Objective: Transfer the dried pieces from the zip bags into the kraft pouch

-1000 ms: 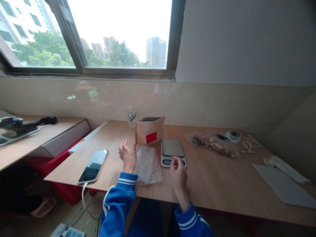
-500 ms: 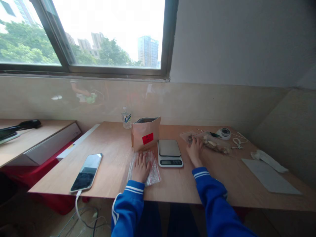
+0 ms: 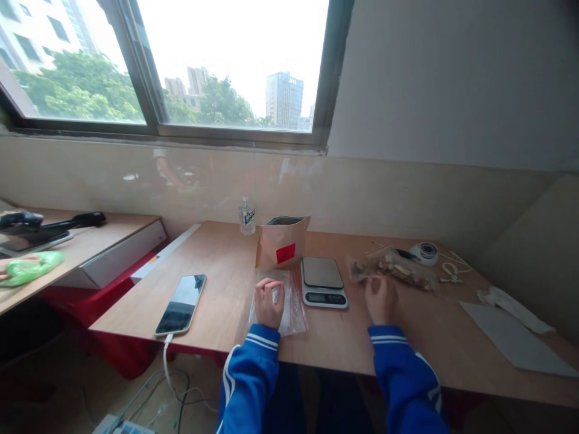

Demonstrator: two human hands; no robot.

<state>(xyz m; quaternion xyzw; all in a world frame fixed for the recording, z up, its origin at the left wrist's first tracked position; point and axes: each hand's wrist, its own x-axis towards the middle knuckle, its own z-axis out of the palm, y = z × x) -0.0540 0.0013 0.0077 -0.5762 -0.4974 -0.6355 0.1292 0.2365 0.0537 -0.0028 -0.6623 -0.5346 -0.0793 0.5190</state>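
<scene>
My left hand [image 3: 270, 304] is closed, fingers curled toward the thumb, over flat clear zip bags [image 3: 294, 310] with red edges. Whether it pinches one of them cannot be made out. Slightly blurred, my right hand [image 3: 381, 301] is closed too, at the near edge of a clear bag of pale brown dried pieces [image 3: 398, 268]; its fingertips are hidden. Between the hands lies a kitchen scale [image 3: 323, 280] with a bare platform. Behind the zip bags stands a brown paper pouch [image 3: 278, 241], open at the top, with a red label.
A phone [image 3: 181, 305] on a white cable lies at the left. A clear bottle [image 3: 246, 217] stands near the wall. At the right are a white dome camera [image 3: 426, 253], a grey sheet [image 3: 515, 337] and a white crumpled wrapper [image 3: 515, 308]. Another person's hand [image 3: 3, 270] holds green material.
My left hand has gone from lying flat on the zip bags to curled fingers. My right hand has drawn back toward me and closed. The view has shifted left.
</scene>
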